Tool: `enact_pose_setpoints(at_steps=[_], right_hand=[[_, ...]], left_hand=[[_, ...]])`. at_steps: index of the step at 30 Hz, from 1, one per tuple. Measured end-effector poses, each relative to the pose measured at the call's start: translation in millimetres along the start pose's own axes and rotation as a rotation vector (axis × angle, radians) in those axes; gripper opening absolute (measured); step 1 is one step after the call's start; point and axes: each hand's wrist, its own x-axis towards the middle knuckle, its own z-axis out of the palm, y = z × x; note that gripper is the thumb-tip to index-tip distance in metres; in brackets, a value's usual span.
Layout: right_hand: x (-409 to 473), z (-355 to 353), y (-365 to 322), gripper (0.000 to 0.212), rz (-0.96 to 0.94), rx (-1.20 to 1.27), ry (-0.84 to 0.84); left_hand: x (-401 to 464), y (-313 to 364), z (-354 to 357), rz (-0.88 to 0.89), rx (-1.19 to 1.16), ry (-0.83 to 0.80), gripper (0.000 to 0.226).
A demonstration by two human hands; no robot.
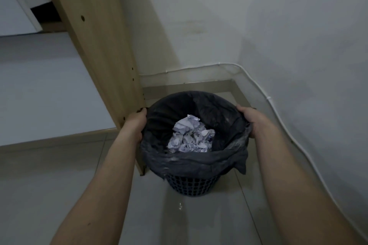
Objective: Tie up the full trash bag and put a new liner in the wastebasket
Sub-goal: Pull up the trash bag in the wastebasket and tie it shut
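Two hands grip the bag's folded-over edge: left hand [137,123] curled on it at 9 o'clock, right hand [250,119] at 3. Trash bag [191,162] sits upright in the basket [194,184], between them; paper [191,138] inside. Lift looks straight up, both hands equally near.

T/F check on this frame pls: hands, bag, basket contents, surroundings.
1. Both hands grip the basket rim. True: left hand and right hand hold opposite sides of the wastebasket.
2. The trash bag is tied shut. False: it is open, folded over the rim.
3. Crumpled paper lies inside. True.
4. The basket stands on a table. False: it is on the floor, beside a wooden panel.
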Motion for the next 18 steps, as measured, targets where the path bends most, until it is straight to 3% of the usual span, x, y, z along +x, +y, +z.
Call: enact_pose_setpoints(at_steps=[3,5,10,13,16,18], right_hand=[[0,5,-3,0.057,-0.248,-0.182,0.273],[-1,6,-5,0.055,-0.421,-0.271,0.372],[-11,5,-3,0.023,-0.629,-0.223,0.215],[-9,2,-9,0.014,-0.487,-0.009,0.111],[3,-6,-20,0.039,-0.110,0.118,-0.013],[10,-9,-28,0.045,-0.012,0.097,-0.029]], left_hand=[[7,-5,4,0.232,0.109,0.144,0.032],[5,-8,4,0.320,0.095,0.125,0.025],[10,4,1,0.225,0.041,0.061,0.021],[19,15,2,0.170,0.165,0.017,0.030],[35,14,2,0.259,0.310,0.080,0.027],[37,10,4,0.374,0.357,0.175,0.026]])
